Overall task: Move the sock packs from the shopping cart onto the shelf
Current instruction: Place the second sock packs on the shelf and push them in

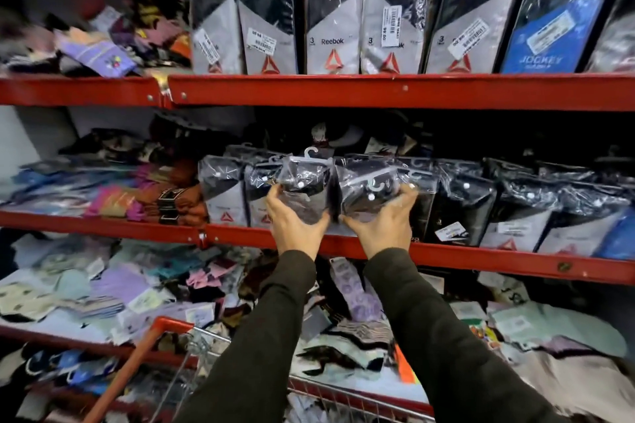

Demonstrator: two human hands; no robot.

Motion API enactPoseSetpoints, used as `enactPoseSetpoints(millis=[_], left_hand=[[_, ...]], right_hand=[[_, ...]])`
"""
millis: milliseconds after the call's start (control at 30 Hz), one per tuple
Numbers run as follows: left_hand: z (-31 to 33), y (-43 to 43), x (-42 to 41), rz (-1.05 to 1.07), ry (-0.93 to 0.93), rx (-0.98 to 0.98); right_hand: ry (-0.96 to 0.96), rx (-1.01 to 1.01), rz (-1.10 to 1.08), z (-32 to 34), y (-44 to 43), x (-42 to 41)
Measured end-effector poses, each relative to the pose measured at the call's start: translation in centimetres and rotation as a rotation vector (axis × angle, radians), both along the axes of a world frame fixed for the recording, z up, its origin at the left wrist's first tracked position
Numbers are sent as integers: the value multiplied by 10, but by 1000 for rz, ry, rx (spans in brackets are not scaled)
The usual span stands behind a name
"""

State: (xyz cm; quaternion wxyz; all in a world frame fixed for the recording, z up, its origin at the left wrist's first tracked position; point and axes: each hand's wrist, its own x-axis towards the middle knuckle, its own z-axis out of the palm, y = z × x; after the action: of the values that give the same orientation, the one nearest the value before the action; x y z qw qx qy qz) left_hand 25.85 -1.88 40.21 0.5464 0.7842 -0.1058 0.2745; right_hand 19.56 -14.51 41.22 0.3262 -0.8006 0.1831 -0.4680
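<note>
Both hands are up at the middle red shelf point(481, 259). My left hand point(296, 222) grips a clear-wrapped black and grey sock pack point(304, 187) with a white hanger hook. My right hand point(381, 221) grips a second sock pack point(369, 187) right beside it. The two packs touch and stand among a row of similar packs point(460, 203) on that shelf. The shopping cart point(161, 354), with a red handle and wire sides, is at the bottom, under my dark sleeves. Its inside is mostly hidden by my arms.
The top shelf point(378, 91) carries a row of upright Reebok packs point(331, 24) and a blue Jockey pack point(546, 21). Loose coloured socks point(113, 196) are heaped at the left of every shelf. The bottom shelf point(343, 302) is a jumble of loose socks.
</note>
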Motion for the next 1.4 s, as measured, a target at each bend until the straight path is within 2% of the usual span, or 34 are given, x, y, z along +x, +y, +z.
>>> enactPoseSetpoints(millis=[133, 333, 533, 633, 700, 800, 867, 933, 1067, 1133, 1300, 1400], left_hand=[[-8, 1, 5, 118, 61, 193], [-11, 6, 12, 164, 104, 417], [-10, 20, 10, -1, 74, 412], [-5, 25, 3, 12, 65, 422], [1, 26, -3, 81, -32, 436], [15, 26, -5, 9, -297, 568], [31, 22, 0, -92, -357, 760], [47, 15, 8, -133, -310, 951], [61, 4, 21, -122, -190, 1253], [62, 1, 24, -114, -179, 1286], [58, -4, 25, -90, -210, 1266], [54, -6, 23, -73, -214, 1248]], right_hand=[[68, 60, 2, -8, 2, 10], [180, -31, -39, -22, 4, 13], [215, -34, 6, -26, 2, 4], [212, -80, -100, -25, 8, -5], [111, -106, -185, -18, 14, -10], [-25, -214, -111, 6, 14, -12], [56, -418, -42, 27, 10, -6], [265, -614, 41, 45, 5, 6], [628, -777, 68, 49, -7, 25], [656, -818, 55, 45, -15, 27], [585, -893, 95, 39, -27, 24], [577, -882, 98, 39, -25, 24]])
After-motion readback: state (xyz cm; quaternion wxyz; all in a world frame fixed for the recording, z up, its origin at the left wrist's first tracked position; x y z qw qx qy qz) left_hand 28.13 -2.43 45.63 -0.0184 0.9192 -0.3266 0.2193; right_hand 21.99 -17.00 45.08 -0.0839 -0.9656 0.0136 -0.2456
